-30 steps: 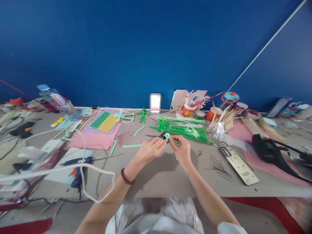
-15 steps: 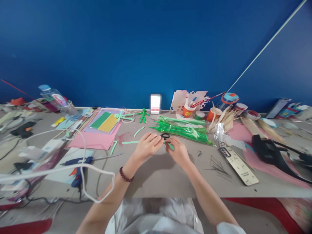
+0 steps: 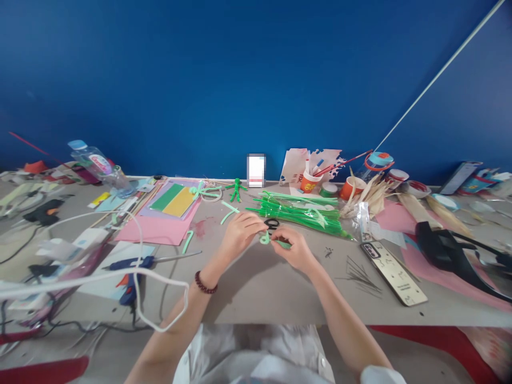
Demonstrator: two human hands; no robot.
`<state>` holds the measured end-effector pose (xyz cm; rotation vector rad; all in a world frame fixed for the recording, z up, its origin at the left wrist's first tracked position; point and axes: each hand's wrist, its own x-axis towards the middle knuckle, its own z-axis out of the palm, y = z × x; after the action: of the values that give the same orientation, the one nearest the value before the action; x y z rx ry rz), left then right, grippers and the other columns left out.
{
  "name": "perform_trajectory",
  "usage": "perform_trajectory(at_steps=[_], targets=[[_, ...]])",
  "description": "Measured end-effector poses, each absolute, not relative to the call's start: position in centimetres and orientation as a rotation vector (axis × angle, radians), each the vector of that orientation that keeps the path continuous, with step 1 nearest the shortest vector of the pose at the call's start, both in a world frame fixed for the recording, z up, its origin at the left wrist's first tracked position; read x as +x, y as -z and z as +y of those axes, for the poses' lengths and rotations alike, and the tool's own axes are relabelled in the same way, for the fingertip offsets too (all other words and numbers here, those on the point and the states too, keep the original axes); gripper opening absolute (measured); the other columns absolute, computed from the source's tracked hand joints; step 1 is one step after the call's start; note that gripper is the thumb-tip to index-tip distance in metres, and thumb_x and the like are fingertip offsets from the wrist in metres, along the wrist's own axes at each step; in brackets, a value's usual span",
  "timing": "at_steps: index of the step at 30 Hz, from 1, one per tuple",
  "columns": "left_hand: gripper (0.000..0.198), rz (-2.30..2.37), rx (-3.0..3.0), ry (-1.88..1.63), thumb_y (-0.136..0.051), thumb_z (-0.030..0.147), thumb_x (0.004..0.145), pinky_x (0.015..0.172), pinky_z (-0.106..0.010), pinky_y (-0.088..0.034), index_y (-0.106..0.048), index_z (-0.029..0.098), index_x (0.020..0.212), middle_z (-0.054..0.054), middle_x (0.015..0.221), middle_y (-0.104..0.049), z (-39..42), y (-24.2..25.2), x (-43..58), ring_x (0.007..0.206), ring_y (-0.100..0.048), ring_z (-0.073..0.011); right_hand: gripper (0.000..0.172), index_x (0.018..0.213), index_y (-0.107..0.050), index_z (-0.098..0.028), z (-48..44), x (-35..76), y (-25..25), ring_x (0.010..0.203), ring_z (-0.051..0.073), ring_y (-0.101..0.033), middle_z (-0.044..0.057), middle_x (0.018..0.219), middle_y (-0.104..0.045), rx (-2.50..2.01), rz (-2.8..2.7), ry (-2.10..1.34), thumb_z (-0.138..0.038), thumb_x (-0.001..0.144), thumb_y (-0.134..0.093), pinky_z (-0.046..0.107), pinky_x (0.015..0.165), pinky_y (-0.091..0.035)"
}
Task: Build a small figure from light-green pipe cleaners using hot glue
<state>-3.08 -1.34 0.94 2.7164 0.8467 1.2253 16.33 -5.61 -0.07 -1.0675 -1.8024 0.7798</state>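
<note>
Both my hands meet over the middle of the grey table [image 3: 280, 293]. My left hand [image 3: 239, 234], with a bead bracelet on its wrist, pinches one end of a pale green pipe cleaner [image 3: 265, 238] bent into a loop. My right hand [image 3: 294, 248] pinches the other end, fingers closed on it. Black-handled scissors [image 3: 272, 223] lie just behind my fingers. A bundle of green pipe cleaners [image 3: 304, 213] lies beyond them, and a small green stick figure [image 3: 237, 189] stands further back.
A blue glue gun [image 3: 132, 266] and a white cable [image 3: 160, 277] lie at the left, next to pink paper [image 3: 156, 230]. A phone [image 3: 394, 272], black glasses [image 3: 444, 248], cups [image 3: 310, 182] and dried leaves [image 3: 374, 197] sit at the right. A water bottle [image 3: 98, 165] lies at the far left.
My hands lowered the looped pipe cleaner toward the table and kept twisting it; the loop now sits between my fingers, in front of the scissors. Loose green pieces near my left hand shifted.
</note>
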Motion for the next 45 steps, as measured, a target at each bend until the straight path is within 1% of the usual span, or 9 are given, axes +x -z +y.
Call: perform_trajectory(at_steps=[6,11,15,17,22,25,31,39,45], targets=[[0.021,0.788,2.585,-1.235,-0.044,0.018,0.09,0.078,-0.033,-0.043,-0.065,0.021,0.092,-0.005,0.085,-0.07,-1.1,-0.5,-2.9,0.087,-0.059,-0.0171,0.005,0.076,-0.061,-0.02,-5.8,16.3,-0.3,0.068,0.015,-0.053,0.003,0.077,-0.06,-1.07,-1.704,-0.912,-0.022,0.076,-0.056,0.025,0.059,-0.039],[0.018,0.771,2.581,-1.231,-0.045,0.019,0.09,0.068,-0.029,-0.042,-0.063,0.019,0.091,-0.004,0.08,-0.068,-1.4,-0.5,-2.6,0.074,-0.057,-0.015,0.008,0.074,-0.06,-0.018,-5.6,16.3,0.0,0.065,0.013,-0.049,0.002,0.072,-0.057,-1.012,-1.501,-1.069,-0.027,0.075,-0.061,0.024,0.057,-0.038],[0.019,0.827,2.551,-1.199,-0.043,0.021,0.091,0.063,-0.024,-0.042,-0.062,0.018,0.093,-0.004,0.076,-0.065,-2.1,-0.8,-2.3,0.07,-0.057,-0.0129,0.02,0.073,-0.059,-0.018,-5.3,16.1,0.5,0.047,0.007,-0.036,-0.003,0.059,-0.048,-0.93,-1.223,-1.322,-0.036,0.071,-0.068,0.021,0.044,-0.028],[0.02,0.9,2.586,-1.156,-0.042,0.023,0.092,0.059,-0.022,-0.041,-0.061,0.018,0.095,-0.003,0.074,-0.063,-2.4,-0.8,-2.1,0.067,-0.057,-0.0118,0.025,0.073,-0.058,-0.018,-5.2,16.0,0.7,0.042,0.005,-0.031,-0.006,0.053,-0.044,-0.907,-1.09,-1.421,-0.039,0.068,-0.07,0.02,0.041,-0.023],[0.021,1.07,2.747,-1.129,-0.041,0.025,0.092,0.054,-0.021,-0.038,-0.06,0.019,0.098,-0.001,0.072,-0.062,-2.7,-0.9,-1.9,0.06,-0.057,-0.0098,0.027,0.071,-0.057,-0.017,-5.1,15.7,0.5,0.04,0.004,-0.024,-0.008,0.046,-0.035,-0.838,-0.902,-1.556,-0.039,0.068,-0.072,0.018,0.038,-0.019],[0.02,1.122,2.833,-1.138,-0.042,0.024,0.092,0.054,-0.021,-0.037,-0.06,0.019,0.096,0.0,0.071,-0.062,-2.8,-1.0,-1.8,0.059,-0.058,-0.0093,0.027,0.071,-0.055,-0.017,-5.0,16.0,0.2,0.04,0.004,-0.019,-0.008,0.047,-0.034,-0.829,-0.795,-1.621,-0.04,0.071,-0.069,0.017,0.034,-0.016],[0.022,1.202,3.014,-1.075,-0.04,0.021,0.092,0.051,-0.022,-0.033,-0.062,0.019,0.09,0.0,0.064,-0.057,-3.1,-1.4,-1.6,0.053,-0.054,-0.0094,0.025,0.07,-0.052,-0.017,-4.5,16.5,0.1,0.036,0.003,-0.017,-0.01,0.046,-0.031,-0.807,-0.567,-1.882,-0.036,0.073,-0.066,0.013,0.029,-0.019],[0.02,1.32,3.056,-1.202,-0.041,0.015,0.09,0.053,-0.024,-0.033,-0.06,0.02,0.091,0.001,0.063,-0.054,-3.0,-1.3,-1.9,0.055,-0.054,-0.0099,0.023,0.069,-0.051,-0.016,-4.2,16.7,0.7,0.037,0.002,-0.014,-0.01,0.047,-0.031,-0.763,-0.508,-1.972,-0.034,0.076,-0.064,0.011,0.029,-0.019],[0.015,1.34,3.012,-1.309,-0.045,0.017,0.089,0.054,-0.023,-0.035,-0.06,0.02,0.09,0.001,0.066,-0.058,-2.7,-1.1,-2.1,0.062,-0.057,-0.0107,0.022,0.071,-0.052,-0.016,-4.3,16.8,0.8,0.037,0.003,-0.015,-0.01,0.048,-0.03,-0.817,-0.522,-1.97,-0.034,0.077,-0.063,0.013,0.029,-0.017]])
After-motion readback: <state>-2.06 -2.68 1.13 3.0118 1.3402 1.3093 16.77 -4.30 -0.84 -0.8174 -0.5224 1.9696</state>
